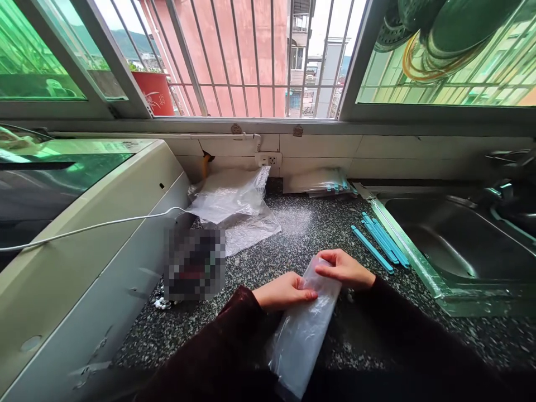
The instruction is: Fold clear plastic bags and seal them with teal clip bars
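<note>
Between my hands is a long, clear plastic bag (pixel 307 329), folded narrow and slanting down toward me over the counter's front edge. My left hand (pixel 287 291) grips its left side, thumb on top. Near the bag's upper end, my right hand (pixel 341 269) pinches it with the thumb across the front. The fingers behind the plastic are mostly hidden. Several turquoise flat strips (pixel 379 240) lie right of my right hand, beside the sink. A stack of clear bags with turquoise strips (pixel 320 181) rests against the tiled wall.
Loose clear plastic bags (pixel 234 195) are heaped at the back left. A blurred dark object (pixel 195 265) sits beside the pale appliance (pixel 142 223), with a white cable (pixel 100 224) across it. The metal sink (pixel 439 234) bounds the right side. A wall socket (pixel 268 160) is behind.
</note>
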Action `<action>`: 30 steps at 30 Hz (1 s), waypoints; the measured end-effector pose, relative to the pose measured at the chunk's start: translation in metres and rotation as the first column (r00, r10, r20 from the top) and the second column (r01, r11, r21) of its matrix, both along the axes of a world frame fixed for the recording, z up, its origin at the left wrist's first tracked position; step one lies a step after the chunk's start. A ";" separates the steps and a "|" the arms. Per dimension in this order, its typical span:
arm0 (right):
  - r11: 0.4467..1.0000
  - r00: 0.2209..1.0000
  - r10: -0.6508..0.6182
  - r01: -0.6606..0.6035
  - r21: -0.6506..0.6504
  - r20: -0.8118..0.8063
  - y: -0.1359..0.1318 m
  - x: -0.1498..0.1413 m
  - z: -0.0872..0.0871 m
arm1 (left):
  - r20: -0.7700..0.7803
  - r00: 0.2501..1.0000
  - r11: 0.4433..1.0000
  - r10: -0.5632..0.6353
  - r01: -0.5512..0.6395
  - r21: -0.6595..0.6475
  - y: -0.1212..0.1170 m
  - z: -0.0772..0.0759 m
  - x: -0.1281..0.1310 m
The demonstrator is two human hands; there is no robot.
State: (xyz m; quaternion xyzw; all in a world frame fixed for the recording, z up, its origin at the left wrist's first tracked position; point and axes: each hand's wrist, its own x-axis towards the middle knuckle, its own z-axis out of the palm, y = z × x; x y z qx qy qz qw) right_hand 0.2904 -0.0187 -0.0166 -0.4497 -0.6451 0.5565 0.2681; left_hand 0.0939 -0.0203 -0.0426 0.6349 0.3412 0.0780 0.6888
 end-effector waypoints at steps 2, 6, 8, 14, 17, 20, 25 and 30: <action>0.998 0.998 -0.034 0.031 0.051 0.048 0.000 0.001 0.000 | -0.031 0.999 0.999 -0.032 0.032 -0.002 -0.001 0.001 0.000; 0.973 0.976 -0.217 0.214 0.084 0.026 0.007 0.018 0.002 | -0.066 0.992 0.994 -0.105 0.104 -0.020 0.001 0.003 -0.002; 0.963 0.964 -0.266 0.264 0.060 0.016 0.012 0.029 0.002 | -0.070 0.988 0.990 -0.138 0.139 -0.001 0.003 0.004 -0.002; 0.940 0.941 -0.339 0.338 0.037 -0.004 0.020 0.048 0.004 | -0.139 0.973 0.982 -0.183 0.187 0.017 0.008 0.008 -0.008; 0.942 0.942 -0.336 0.336 0.016 0.001 0.020 0.050 0.005 | -0.195 0.935 0.954 -0.296 0.300 -0.007 0.014 0.015 -0.017; 0.964 0.964 -0.265 0.265 -0.009 0.000 0.017 0.040 0.007 | -0.042 0.967 0.967 -0.252 0.253 0.006 0.018 0.019 -0.020; 0.992 0.993 -0.117 0.117 0.052 0.001 0.012 -0.002 0.011 | 0.156 0.983 0.994 0.096 -0.103 0.037 0.011 0.011 -0.007; 0.889 0.858 -0.424 0.455 0.047 -0.289 0.005 -0.030 0.001 | 0.319 0.809 0.869 0.493 -0.478 -0.129 0.011 0.005 -0.003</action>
